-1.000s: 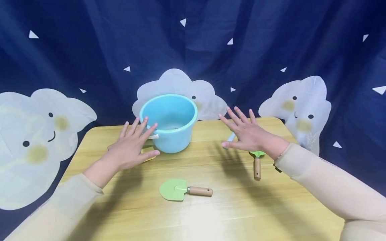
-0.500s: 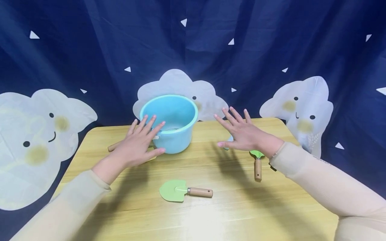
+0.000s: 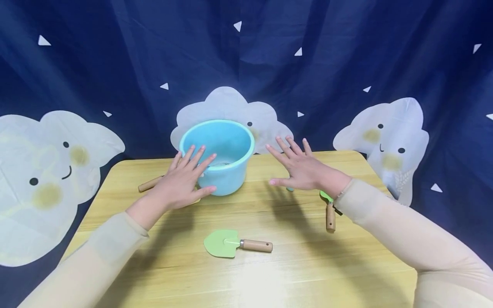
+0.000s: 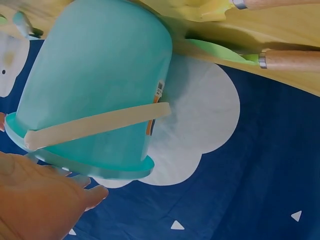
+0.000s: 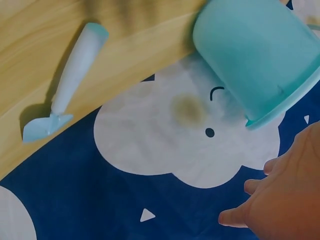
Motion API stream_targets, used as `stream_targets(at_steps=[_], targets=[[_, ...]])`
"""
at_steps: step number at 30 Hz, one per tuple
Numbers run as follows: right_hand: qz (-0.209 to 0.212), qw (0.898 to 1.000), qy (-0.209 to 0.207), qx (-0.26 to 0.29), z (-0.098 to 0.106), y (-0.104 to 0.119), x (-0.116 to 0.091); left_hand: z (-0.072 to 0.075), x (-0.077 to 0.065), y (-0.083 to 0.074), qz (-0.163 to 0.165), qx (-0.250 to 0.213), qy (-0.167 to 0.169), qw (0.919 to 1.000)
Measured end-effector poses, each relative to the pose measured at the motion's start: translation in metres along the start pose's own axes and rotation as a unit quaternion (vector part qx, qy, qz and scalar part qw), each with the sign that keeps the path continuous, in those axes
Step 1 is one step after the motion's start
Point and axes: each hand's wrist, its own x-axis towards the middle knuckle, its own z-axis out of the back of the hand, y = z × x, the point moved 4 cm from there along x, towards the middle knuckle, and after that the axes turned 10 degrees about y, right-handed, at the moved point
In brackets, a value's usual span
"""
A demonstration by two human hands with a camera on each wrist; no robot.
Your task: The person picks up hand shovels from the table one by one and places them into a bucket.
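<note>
A light blue bucket (image 3: 227,177) stands upright at the back of the wooden table. My left hand (image 3: 179,184) is over its near left side in the head view, fingers straight and spread, holding nothing. In the left wrist view those fingers lie just past the bucket's rim (image 4: 100,171), beside its pale handle (image 4: 95,124). To the right of the bucket, my right hand (image 3: 302,169) hovers with spread fingers, apart from it. Beneath that hand lies a small shovel with a white and blue handle (image 5: 77,70), mostly hidden in the head view.
A green trowel (image 3: 223,244) with a wooden handle lies near the table's middle. Another wooden-handled green tool (image 3: 330,216) is under the right wrist. Left of the bucket lie a yellow tool (image 4: 205,10) and a green-bladed one (image 4: 220,51). A navy curtain (image 3: 269,51) hangs behind.
My left hand has moved right, further across the bucket, uncovering a wooden handle on the left. My right hand has moved left toward the bucket. The bucket and tools stay put.
</note>
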Motion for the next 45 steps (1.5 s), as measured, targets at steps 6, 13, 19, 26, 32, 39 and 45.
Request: stream_targets(at_steps=[6, 13, 19, 26, 32, 39, 45], targets=[[0.004, 1.000, 0.003, 0.007, -0.001, 0.006, 0.010, -0.002, 0.004, 0.002, 0.003, 0.001, -0.001, 1.0000], [0.011, 1.000, 0.008, 0.014, -0.001, 0.015, 0.020, -0.004, 0.009, 0.003, -0.001, -0.007, -0.005, 1.0000], [0.024, 1.000, 0.004, 0.010, 0.000, 0.025, 0.030, -0.003, 0.011, 0.004, -0.005, -0.003, -0.013, 0.9999], [0.036, 0.999, 0.009, 0.012, -0.002, 0.033, 0.040, -0.004, 0.013, 0.005, -0.004, -0.004, -0.009, 0.9999], [0.041, 0.999, 0.008, 0.008, -0.003, 0.036, 0.049, -0.003, 0.016, 0.006, -0.008, -0.015, -0.010, 0.9998], [0.056, 0.998, 0.015, 0.020, -0.002, 0.042, 0.056, 0.001, 0.019, 0.006, -0.019, -0.022, -0.021, 0.9993], [0.077, 0.997, 0.009, 0.023, 0.002, 0.046, 0.064, 0.002, 0.022, 0.007, -0.029, -0.033, -0.034, 0.9984]])
